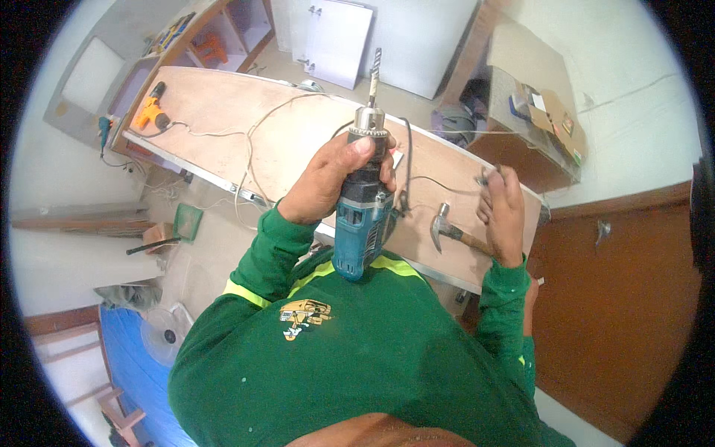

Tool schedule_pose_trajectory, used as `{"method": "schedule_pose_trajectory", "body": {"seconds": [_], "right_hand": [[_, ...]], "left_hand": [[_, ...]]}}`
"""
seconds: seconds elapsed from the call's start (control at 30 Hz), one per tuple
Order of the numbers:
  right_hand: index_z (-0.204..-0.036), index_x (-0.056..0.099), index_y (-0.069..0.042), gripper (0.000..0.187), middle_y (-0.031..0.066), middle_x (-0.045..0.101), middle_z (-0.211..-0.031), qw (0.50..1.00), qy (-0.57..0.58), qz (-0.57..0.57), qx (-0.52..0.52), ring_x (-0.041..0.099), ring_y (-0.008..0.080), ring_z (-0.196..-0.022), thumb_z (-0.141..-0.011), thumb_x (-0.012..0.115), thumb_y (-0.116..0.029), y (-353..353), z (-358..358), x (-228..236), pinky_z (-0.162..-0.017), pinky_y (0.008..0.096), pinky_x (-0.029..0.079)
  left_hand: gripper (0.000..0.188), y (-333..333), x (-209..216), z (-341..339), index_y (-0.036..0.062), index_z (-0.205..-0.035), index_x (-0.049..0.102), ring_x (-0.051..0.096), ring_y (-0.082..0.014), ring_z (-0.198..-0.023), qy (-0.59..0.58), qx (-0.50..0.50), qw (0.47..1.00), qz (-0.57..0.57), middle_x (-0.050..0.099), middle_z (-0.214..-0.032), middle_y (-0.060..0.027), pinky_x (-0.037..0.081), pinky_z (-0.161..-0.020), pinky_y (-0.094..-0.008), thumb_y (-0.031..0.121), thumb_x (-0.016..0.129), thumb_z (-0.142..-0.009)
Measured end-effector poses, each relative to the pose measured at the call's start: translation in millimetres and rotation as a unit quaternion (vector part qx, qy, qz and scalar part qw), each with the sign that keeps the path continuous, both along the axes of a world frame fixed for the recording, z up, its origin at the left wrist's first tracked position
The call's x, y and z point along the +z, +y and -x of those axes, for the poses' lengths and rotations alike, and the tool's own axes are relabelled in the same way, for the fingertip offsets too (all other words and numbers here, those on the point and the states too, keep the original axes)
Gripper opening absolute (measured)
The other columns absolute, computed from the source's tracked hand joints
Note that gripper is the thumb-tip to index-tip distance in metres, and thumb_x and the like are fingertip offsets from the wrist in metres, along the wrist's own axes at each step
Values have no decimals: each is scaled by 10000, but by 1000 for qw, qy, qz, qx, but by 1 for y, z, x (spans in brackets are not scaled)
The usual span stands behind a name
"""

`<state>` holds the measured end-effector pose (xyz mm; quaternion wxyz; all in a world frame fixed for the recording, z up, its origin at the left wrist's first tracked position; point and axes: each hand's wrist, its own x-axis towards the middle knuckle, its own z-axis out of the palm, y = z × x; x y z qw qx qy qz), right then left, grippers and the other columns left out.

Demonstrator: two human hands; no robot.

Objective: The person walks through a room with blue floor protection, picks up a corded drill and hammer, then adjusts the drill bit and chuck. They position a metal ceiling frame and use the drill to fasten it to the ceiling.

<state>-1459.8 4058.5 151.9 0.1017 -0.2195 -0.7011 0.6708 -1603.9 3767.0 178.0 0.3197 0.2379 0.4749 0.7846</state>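
My left hand (325, 177) is wrapped round the front of a teal and black power drill (357, 237), thumb just below its metal chuck. The drill points away from me, its rear end against my green shirt, and a long bit (375, 74) stands out of the chuck. Over the right part of the wooden board, my right hand (504, 212) has its fingers curled together. A small dark thing shows at its fingertips, too small and blurred to name. Just left of that hand lies a claw hammer (445, 228), its wooden handle running toward my wrist.
The long board (208, 97) carries loose cords and a yellow drill (153, 112) at its far left end. A cardboard-topped cabinet (514, 141) stands at back right, white panels (335, 45) at the back. A fan (162, 335) is at lower left.
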Motion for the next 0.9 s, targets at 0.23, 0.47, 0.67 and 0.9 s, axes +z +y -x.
{"method": "schedule_pose_trajectory", "body": {"seconds": [0.23,0.47,0.67,0.9], "right_hand": [[-1239,482,-24,152,77,597,-997,914,274,-280,106,621,142,-849,-1111,540,-81,-68,23,50,-762,304,541],[-1207,577,-38,313,167,669,-1073,797,265,-523,142,676,303,-879,-939,714,48,-61,15,86,-794,399,551],[-1123,606,-109,258,52,646,-962,625,259,-715,177,652,243,-916,-891,697,-174,-56,11,110,-866,434,482],[-1142,565,-116,269,57,635,-928,602,249,-717,247,640,228,-861,-896,674,-103,-44,4,123,-745,400,513]], "left_hand": [[482,21,12,-22,17,-1272,550,652,-150,-922,52,-39,995,80,672,-987,-68,538,-825,-311,464,576,-1095],[514,35,24,-33,27,-1325,533,576,-104,-905,65,-102,990,73,621,-990,-35,502,-798,-285,475,614,-1088],[536,42,21,-35,19,-1391,501,556,-104,-914,106,-114,985,73,598,-1012,-21,491,-815,-287,467,581,-1107],[510,39,22,-45,12,-1342,499,584,-143,-919,134,-117,983,54,619,-1006,-62,498,-834,-315,478,499,-1135]]}}
